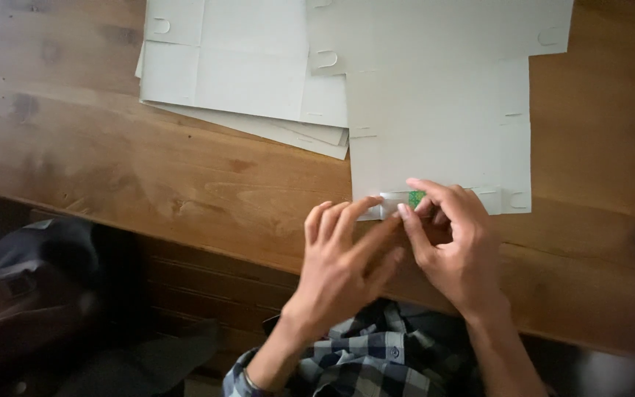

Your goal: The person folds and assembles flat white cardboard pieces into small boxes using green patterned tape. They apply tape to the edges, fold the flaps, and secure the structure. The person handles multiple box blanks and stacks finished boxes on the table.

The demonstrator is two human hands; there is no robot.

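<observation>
A flat white die-cut cardboard sheet (442, 110) lies on the wooden table (185, 184), its near edge folded up into a narrow flap (391, 204). My left hand (343, 257) has its fingers stretched along that flap from the left. My right hand (453, 242) pinches the flap between thumb and forefinger, right by a small green mark (416, 197) on the card.
A stack of several more flat white cardboard sheets (244, 73) lies at the back left of the table. A dark bag or cloth (31, 294) sits below the table's near edge on the left. My checked shirt (376, 360) shows at the bottom.
</observation>
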